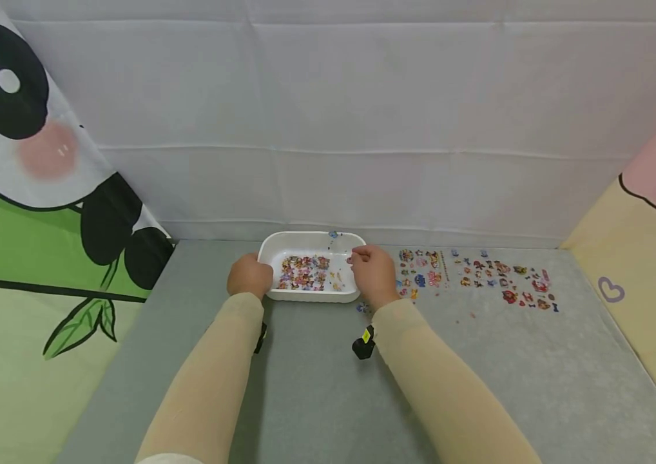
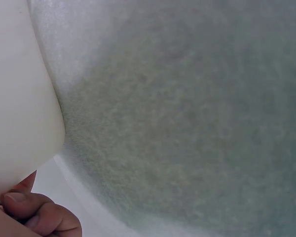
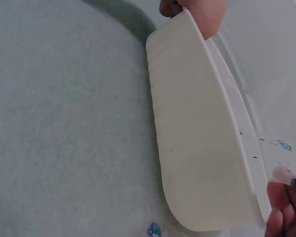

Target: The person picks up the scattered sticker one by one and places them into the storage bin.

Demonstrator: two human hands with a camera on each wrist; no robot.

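A white rectangular tray [image 1: 308,296] stands on the grey table, with a patch of small colourful stickers [image 1: 303,273] on its floor. My left hand [image 1: 249,276] grips the tray's left end; in the left wrist view its curled fingers [image 2: 49,217] are at the tray's edge [image 2: 24,108]. Over the right end is my right hand [image 1: 376,274], pinching a small sticker [image 1: 349,260] between thumb and fingertips. Seen from the right wrist, that piece [image 3: 283,174] is partly clear with some blue. A few blue stickers [image 1: 333,234] show at the tray's back rim.
To the right of the tray, rows of colourful stickers [image 1: 434,278] lie on the table [image 1: 566,380], with another group [image 1: 502,282] farther right. One blue sticker [image 3: 155,229] lies by the tray's near right corner. A white cloth wall [image 1: 328,180] rises right behind.
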